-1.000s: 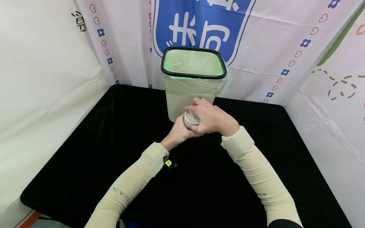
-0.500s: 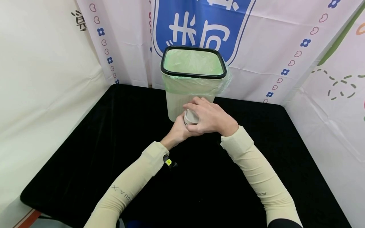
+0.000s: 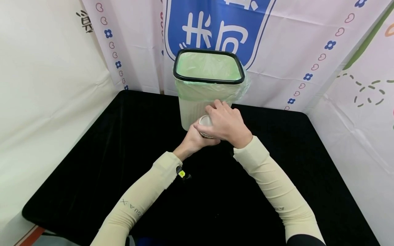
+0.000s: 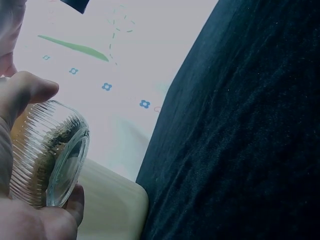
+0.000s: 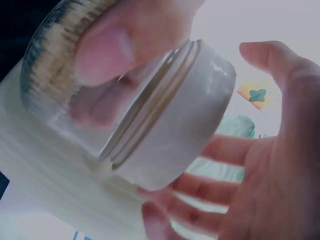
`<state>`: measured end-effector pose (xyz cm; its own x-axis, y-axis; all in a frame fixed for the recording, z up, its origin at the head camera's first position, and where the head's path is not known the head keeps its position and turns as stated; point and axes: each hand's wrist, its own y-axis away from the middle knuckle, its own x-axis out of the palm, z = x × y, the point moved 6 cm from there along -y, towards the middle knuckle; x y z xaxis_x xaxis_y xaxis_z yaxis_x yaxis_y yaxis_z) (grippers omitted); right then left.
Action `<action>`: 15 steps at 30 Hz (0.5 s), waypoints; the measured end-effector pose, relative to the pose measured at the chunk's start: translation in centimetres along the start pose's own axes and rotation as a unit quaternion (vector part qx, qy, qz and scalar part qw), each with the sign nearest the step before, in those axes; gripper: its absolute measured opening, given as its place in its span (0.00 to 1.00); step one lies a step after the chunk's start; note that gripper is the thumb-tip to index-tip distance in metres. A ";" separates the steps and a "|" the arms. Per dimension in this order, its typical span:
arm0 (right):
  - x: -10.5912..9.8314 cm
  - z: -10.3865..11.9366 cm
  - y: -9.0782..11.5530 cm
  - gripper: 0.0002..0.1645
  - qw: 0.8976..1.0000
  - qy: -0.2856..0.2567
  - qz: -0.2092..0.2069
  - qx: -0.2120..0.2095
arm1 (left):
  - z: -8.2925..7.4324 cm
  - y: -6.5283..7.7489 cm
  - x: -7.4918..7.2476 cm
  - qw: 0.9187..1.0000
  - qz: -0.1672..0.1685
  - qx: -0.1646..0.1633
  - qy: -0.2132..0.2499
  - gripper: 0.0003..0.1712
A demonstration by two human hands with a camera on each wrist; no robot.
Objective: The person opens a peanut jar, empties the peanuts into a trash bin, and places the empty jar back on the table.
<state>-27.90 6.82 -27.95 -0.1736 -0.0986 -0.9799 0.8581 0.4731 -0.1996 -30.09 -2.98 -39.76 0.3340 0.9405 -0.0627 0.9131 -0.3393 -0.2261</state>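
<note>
A ribbed clear glass jar (image 4: 52,145) with light brown contents is held by my left hand (image 3: 194,139), its thumb and fingers wrapped round the glass. On the jar's mouth sits a white lid (image 5: 182,117), tilted in the right wrist view, with thread-like rings showing below its skirt. My right hand (image 3: 228,124) is over the lid. In the right wrist view its thumb is spread away from the lid, while the loosely bent fingers (image 5: 210,190) reach to the lid's far side. From the head view, the hands hide most of the jar.
Directly behind the hands stands a pale waste bin (image 3: 191,114) with a black rim and a green bag liner. A black cloth (image 3: 138,136) covers the table. Printed white curtains (image 3: 138,44) hang at the back and sides.
My right hand has turned on the lid, its wrist shifting slightly left and its thumb now crossing the lid's near edge. The left hand stays almost still with the jar.
</note>
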 end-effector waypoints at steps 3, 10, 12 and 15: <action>0.2 0.0 0.0 0.44 1.000 0.000 0.019 0.017 | 0.0 -0.1 0.0 1.000 -0.002 0.006 -0.003 0.46; 0.4 0.3 0.0 0.41 1.000 0.013 -0.001 0.017 | -0.3 0.0 0.2 1.000 0.001 0.010 0.007 0.46; 0.4 0.4 0.0 0.40 1.000 0.021 -0.013 0.010 | -0.2 0.1 0.3 1.000 0.002 0.001 0.012 0.47; 0.4 0.5 0.1 0.38 0.999 0.031 -0.023 0.003 | -0.2 0.2 0.3 1.000 0.005 -0.007 0.017 0.47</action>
<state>-27.66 6.39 -28.33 -0.2420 -0.0661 -0.9680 0.8516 0.4636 -0.2446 -29.80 -2.76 -39.62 0.3503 0.9361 -0.0322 0.9130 -0.3489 -0.2112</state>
